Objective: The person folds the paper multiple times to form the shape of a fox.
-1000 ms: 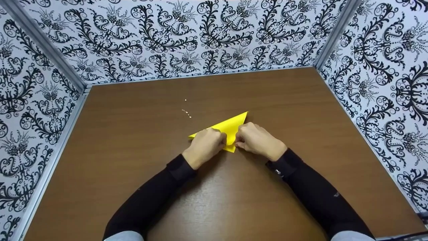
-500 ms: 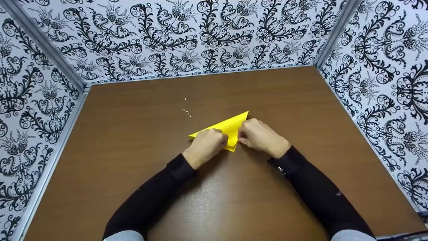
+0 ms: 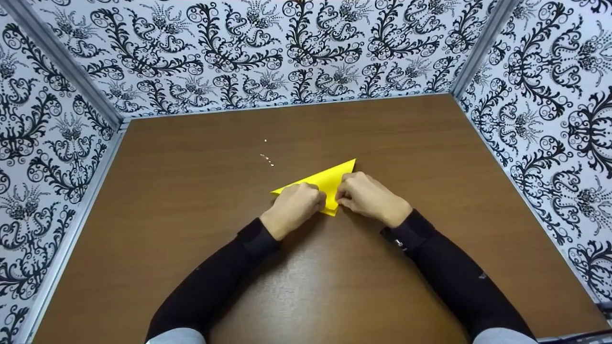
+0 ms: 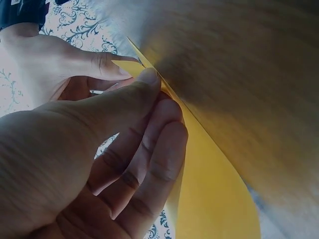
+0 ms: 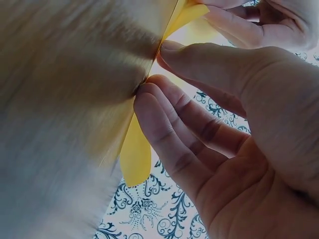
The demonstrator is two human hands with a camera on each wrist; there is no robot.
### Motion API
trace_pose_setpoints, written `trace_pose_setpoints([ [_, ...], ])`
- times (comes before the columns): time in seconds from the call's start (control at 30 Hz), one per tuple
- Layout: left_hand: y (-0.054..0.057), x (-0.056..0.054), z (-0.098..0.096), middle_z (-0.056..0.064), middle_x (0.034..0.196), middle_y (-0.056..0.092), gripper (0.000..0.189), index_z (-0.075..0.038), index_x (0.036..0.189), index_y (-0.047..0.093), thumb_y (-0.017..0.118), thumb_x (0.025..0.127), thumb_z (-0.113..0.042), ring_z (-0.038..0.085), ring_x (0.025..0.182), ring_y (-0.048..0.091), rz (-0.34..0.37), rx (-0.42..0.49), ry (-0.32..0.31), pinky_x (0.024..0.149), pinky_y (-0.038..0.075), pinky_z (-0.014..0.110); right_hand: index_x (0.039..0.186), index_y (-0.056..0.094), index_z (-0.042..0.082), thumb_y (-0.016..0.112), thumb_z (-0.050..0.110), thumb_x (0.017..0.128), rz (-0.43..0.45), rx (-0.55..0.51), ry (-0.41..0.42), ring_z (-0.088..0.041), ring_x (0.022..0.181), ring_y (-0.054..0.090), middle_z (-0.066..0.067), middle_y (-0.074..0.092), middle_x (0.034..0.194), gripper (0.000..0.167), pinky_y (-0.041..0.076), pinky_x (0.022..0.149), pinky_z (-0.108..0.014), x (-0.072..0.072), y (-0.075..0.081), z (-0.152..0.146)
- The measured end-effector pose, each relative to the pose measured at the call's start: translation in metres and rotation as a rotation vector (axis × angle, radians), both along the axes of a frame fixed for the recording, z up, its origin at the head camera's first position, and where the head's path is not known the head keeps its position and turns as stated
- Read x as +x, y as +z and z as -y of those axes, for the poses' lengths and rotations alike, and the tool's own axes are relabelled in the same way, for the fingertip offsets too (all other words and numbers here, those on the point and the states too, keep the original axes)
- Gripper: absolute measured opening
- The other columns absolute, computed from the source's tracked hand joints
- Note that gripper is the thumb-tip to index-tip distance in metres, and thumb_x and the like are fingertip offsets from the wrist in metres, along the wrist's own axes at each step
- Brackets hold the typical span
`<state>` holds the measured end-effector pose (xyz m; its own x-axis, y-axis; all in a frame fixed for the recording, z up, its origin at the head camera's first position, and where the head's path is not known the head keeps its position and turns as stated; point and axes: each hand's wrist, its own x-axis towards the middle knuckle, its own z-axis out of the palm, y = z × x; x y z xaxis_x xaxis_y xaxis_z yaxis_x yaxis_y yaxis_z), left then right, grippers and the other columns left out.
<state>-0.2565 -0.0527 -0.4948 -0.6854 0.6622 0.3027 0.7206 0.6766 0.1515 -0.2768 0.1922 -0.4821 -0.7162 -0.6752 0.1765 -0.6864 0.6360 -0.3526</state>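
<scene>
A folded sheet of yellow paper (image 3: 329, 182) lies near the middle of the table, its long folded edge facing away and a pointed corner toward the person. My left hand (image 3: 295, 206) covers its left part and pinches it near the front; in the left wrist view the thumb presses on the paper (image 4: 214, 199) with fingers curled behind. At the right edge my right hand (image 3: 370, 197) pinches the sheet between thumb and index finger. A small flap turns up between both hands in the right wrist view, where more paper (image 5: 135, 157) shows past the fingertips.
Small white specks (image 3: 267, 159) dot the brown wooden table (image 3: 191, 167) beyond the paper. Walls with a black-and-white scroll pattern (image 3: 248, 52) enclose the back and both sides, joined by grey metal posts (image 3: 471, 57).
My right hand shifted slightly right along the paper's edge, then came back a little to the left. The left hand stays in place, and the paper has hardly moved.
</scene>
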Motion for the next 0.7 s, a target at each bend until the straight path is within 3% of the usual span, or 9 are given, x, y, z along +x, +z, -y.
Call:
trace_pose_setpoints([
  [0.33, 0.0015, 0.0025, 0.001, 0.007, 0.091, 0.079, 0.02, -0.013, 0.088, 0.082, 0.082, 0.107, -0.011, 0.026, 0.078, 0.076, -0.056, -0.052, -0.016, 0.07, 0.069, 0.041, 0.101, 0.09, 0.007, 0.088, 0.0, 0.101, -0.001, 0.009, 0.007, -0.023, 0.09, 0.073, -0.01, 0.08, 0.1, 0.007, 0.066, 0.083, -0.039, 0.0, 0.0006, 0.0007],
  [0.7, -0.0014, -0.0015, 0.002, 0.006, 0.088, 0.08, 0.017, -0.015, 0.087, 0.085, 0.086, 0.104, -0.012, 0.024, 0.078, 0.076, -0.044, -0.048, -0.03, 0.07, 0.069, 0.04, 0.095, 0.088, 0.007, 0.087, 0.002, 0.102, -0.038, 0.004, 0.01, -0.02, 0.084, 0.067, -0.009, 0.077, 0.094, 0.008, 0.059, 0.077, -0.032, -0.0021, -0.0037, 0.0014],
])
